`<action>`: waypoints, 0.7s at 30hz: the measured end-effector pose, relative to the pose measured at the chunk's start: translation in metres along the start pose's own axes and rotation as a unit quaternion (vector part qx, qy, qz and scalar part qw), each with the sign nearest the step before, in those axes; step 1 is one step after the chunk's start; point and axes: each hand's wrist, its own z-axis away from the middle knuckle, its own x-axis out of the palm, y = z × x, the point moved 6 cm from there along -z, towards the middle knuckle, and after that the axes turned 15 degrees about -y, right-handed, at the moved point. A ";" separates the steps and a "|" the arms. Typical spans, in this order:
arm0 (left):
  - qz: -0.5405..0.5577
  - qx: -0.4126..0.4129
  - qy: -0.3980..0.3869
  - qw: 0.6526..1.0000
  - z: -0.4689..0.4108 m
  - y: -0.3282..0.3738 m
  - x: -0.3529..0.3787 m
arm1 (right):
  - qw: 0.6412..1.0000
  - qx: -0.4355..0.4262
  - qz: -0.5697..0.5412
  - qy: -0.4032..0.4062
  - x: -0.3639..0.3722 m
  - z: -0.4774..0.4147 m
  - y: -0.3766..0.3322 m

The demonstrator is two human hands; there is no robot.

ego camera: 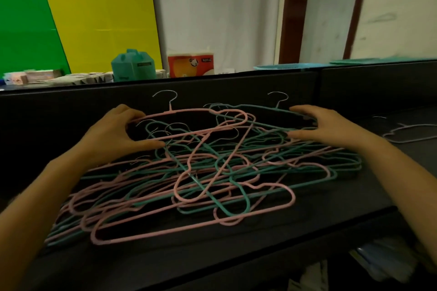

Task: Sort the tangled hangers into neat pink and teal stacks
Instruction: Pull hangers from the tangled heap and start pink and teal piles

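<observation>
Left hand (pixel 115 130): fingers curled over the top bar of a pink hanger (pixel 189 110), thumb beneath its lower bar; grasping the hanger's left end.
Right hand (pixel 324 125): fingers and thumb spread about the right end of a teal hanger (pixel 257 107); firm grasp cannot be confirmed.
Both hangers: at the far side of the pile, hooks towards the black partition (pixel 71 106).
Tangled pile (pixel 201 179): pink and teal hangers interlocked on the black table (pixel 331 196), between the forearms; unsorted.
Lone hanger (pixel 406 132): pale, on the table right of the pile, apart.
Beyond partition: teal container (pixel 133 66), red tissue pack (pixel 190 65), green board (pixel 26 30), yellow board (pixel 104 30).
</observation>
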 end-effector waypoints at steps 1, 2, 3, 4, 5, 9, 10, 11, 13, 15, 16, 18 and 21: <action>0.000 0.007 -0.004 1.000 -0.004 0.008 0.002 | 1.000 0.002 0.002 0.006 -0.005 0.008 0.007; 0.000 0.013 -0.007 1.000 -0.008 0.018 0.005 | 1.000 0.006 0.003 0.013 -0.011 0.017 0.015; -0.002 0.021 -0.011 1.000 -0.012 0.029 0.009 | 1.000 0.012 0.001 0.019 -0.016 0.027 0.025; -0.006 0.029 -0.014 0.999 -0.017 0.041 0.013 | 1.000 0.018 -0.002 0.024 -0.022 0.038 0.035; -0.010 0.038 -0.016 0.999 -0.021 0.054 0.018 | 0.999 0.023 -0.004 0.028 -0.028 0.049 0.047; -0.007 0.075 -0.017 0.997 -0.035 0.116 0.038 | 0.998 0.048 0.003 0.033 -0.056 0.094 0.095; -0.004 0.083 -0.019 0.996 -0.038 0.132 0.044 | 0.998 0.059 0.007 0.032 -0.064 0.105 0.109; -0.002 0.088 -0.021 0.996 -0.041 0.150 0.051 | 0.997 0.068 0.016 0.033 -0.071 0.116 0.122; -0.006 0.100 -0.025 0.995 -0.045 0.186 0.065 | 0.995 0.084 0.036 0.039 -0.086 0.140 0.149; -0.007 0.110 -0.027 0.994 -0.049 0.222 0.080 | 0.994 0.094 0.041 0.039 -0.099 0.163 0.176; -0.006 0.114 -0.029 0.993 -0.050 0.239 0.087 | 0.993 0.101 0.040 0.035 -0.107 0.174 0.190; -0.001 0.124 -0.035 0.992 -0.052 0.273 0.102 | 0.992 0.112 0.043 0.030 -0.120 0.196 0.217; 0.005 0.134 -0.042 0.990 -0.056 0.322 0.125 | 0.990 0.125 0.054 0.025 -0.139 0.227 0.257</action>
